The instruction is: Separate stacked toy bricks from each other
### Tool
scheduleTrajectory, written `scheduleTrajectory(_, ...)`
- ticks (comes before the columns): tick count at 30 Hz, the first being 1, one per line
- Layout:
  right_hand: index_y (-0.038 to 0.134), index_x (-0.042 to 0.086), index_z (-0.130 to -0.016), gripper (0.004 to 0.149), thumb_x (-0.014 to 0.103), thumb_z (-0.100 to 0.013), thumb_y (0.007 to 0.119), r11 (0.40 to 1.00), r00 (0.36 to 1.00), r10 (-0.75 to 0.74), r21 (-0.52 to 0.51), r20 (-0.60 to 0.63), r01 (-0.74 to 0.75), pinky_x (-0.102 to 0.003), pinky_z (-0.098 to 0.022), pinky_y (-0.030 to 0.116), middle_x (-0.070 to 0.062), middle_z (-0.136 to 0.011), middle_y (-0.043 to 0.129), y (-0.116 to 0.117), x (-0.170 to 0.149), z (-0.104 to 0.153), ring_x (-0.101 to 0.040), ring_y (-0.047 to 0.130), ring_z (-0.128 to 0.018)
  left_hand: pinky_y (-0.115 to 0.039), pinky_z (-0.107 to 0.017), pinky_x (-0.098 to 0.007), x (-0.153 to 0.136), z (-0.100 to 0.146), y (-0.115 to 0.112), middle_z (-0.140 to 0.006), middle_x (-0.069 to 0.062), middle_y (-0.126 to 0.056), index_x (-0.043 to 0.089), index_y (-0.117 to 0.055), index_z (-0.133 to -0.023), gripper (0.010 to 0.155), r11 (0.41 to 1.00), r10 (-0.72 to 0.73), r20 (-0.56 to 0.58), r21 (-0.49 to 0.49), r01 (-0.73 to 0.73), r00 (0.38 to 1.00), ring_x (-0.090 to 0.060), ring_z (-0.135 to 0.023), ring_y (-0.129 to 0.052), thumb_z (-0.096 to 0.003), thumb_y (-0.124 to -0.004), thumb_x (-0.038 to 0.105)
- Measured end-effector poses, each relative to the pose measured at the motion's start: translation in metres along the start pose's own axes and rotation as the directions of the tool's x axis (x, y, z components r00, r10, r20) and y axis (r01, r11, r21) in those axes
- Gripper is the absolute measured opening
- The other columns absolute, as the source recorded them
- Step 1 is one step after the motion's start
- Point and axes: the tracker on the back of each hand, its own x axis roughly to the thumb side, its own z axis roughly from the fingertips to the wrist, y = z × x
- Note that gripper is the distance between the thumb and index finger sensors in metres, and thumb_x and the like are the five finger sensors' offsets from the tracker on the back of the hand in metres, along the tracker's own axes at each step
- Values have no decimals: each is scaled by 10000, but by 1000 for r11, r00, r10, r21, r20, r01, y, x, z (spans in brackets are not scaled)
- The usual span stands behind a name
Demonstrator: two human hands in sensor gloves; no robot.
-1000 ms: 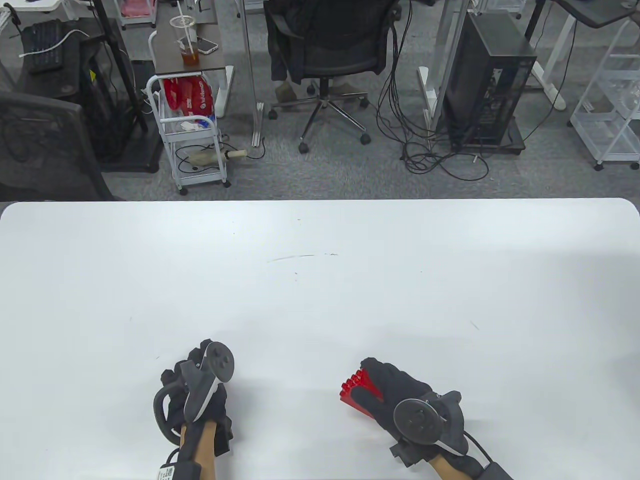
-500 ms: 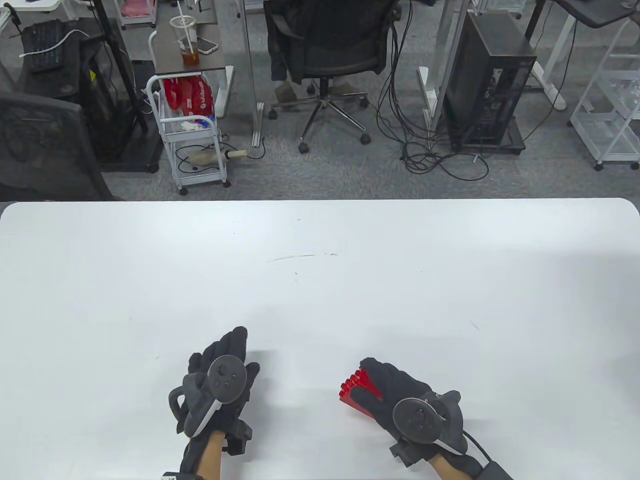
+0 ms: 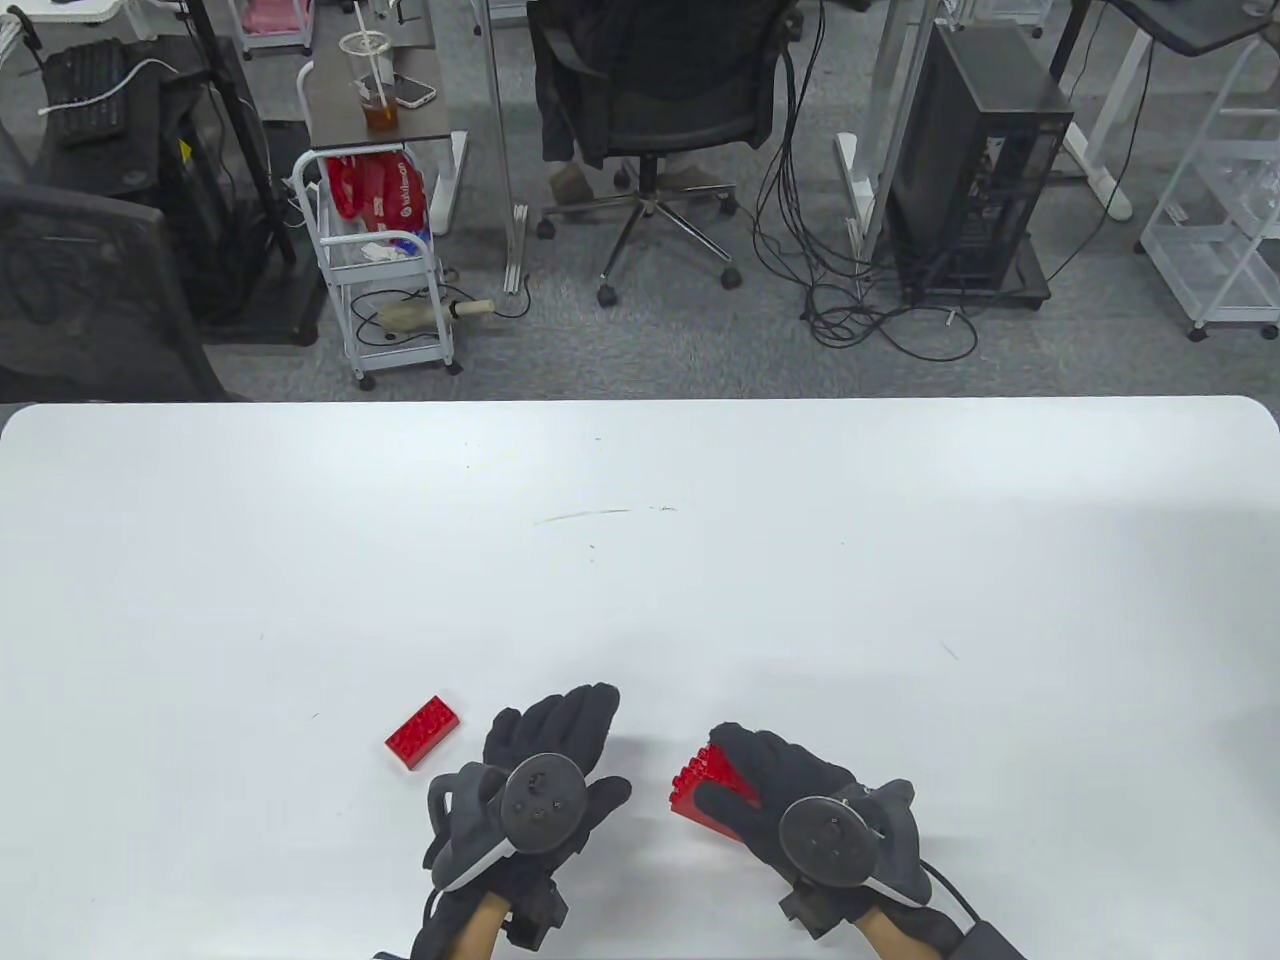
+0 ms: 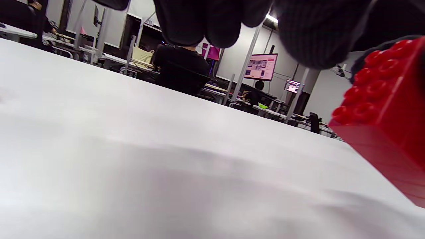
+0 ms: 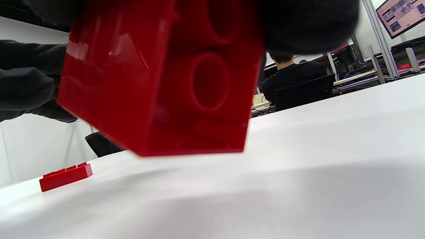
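Observation:
My right hand (image 3: 770, 790) grips a stack of red toy bricks (image 3: 705, 785) just above the white table (image 3: 640, 560), studs pointing left. The stack fills the right wrist view (image 5: 159, 76), hollow underside toward the camera, and shows at the right edge of the left wrist view (image 4: 382, 113). A single red brick (image 3: 423, 731) lies flat on the table left of my left hand; it also shows in the right wrist view (image 5: 65, 177). My left hand (image 3: 560, 740) is open and empty, fingers stretched toward the stack, a short gap from it.
The table's far edge (image 3: 640, 402) runs across the middle of the table view. Beyond it stand an office chair (image 3: 660, 110), a white cart (image 3: 385, 260) and a computer tower (image 3: 975, 160) on the floor.
My left hand has let go of a single red brick, now lying on the table, and has moved right toward the stack with fingers spread. My right hand has barely moved.

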Motion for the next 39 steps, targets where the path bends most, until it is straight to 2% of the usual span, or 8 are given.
scheduleTrajectory(4,619,295,-1008,642,678,-496,570,1000,1000,-3,16,15,3,-370,-279,876,15,-824,886,2,3,0,-205,1018,-530,-510,-794,-619,3,-1,-4,-1213,1,-571,299,-402,-1168,878,991,114,51,-77,-110,992,-308,-1097,-661,-422,-768,579)
scheduleTrajectory(11,620,298,-1010,642,678,-496,571,999,999,-18,37,36,17,-365,-291,877,19,-831,882,3,6,1,-203,1015,-544,-564,-785,-583,14,-2,-12,-1200,-11,-593,284,-406,-1165,859,960,235,99,-177,-216,967,-303,-1068,-708,-437,-767,561)
scheduleTrajectory(21,616,301,-1013,639,672,-495,570,997,995,-53,57,87,48,-367,-308,878,14,-843,876,4,16,5,-206,1012,-564,-601,-772,-562,23,-4,-25,-1176,-16,-638,270,-427,-1159,829,941,272,120,-243,-237,955,-292,-1032,-763,-448,-765,533)
scheduleTrajectory(26,609,301,-1016,636,668,-499,568,996,994,-67,57,85,62,-369,-314,879,12,-851,871,4,16,5,-208,1010,-574,-625,-762,-551,24,-4,-27,-1154,-25,-677,235,-439,-1152,811,929,315,121,-241,-280,942,-284,-1000,-810,-457,-765,498)
scheduleTrajectory(28,607,301,-1018,635,666,-499,568,996,994,-68,55,83,64,-369,-315,879,9,-853,870,4,15,5,-209,1012,-576,-664,-747,-530,25,-4,-27,-1095,-22,-765,194,-467,-1139,791,928,331,131,-223,-297,935,-254,-937,-891,-459,-770,460)
scheduleTrajectory(32,613,292,-1015,637,664,-500,568,996,994,-71,60,82,66,-370,-309,881,6,-846,874,5,15,5,-210,1013,-567,-741,-718,-489,27,-3,-27,-1032,-15,-846,171,-537,-1115,790,948,295,147,-167,-271,944,-236,-866,-970,-421,-797,444)
scheduleTrajectory(39,649,270,-992,638,667,-499,570,997,996,-58,61,74,53,-362,-277,886,-15,-787,894,4,15,4,-206,1027,-518,-768,-699,-494,32,-2,-28,-993,9,-893,169,-600,-1094,780,963,251,136,-135,-233,958,-216,-819,-1013,-400,-807,458)
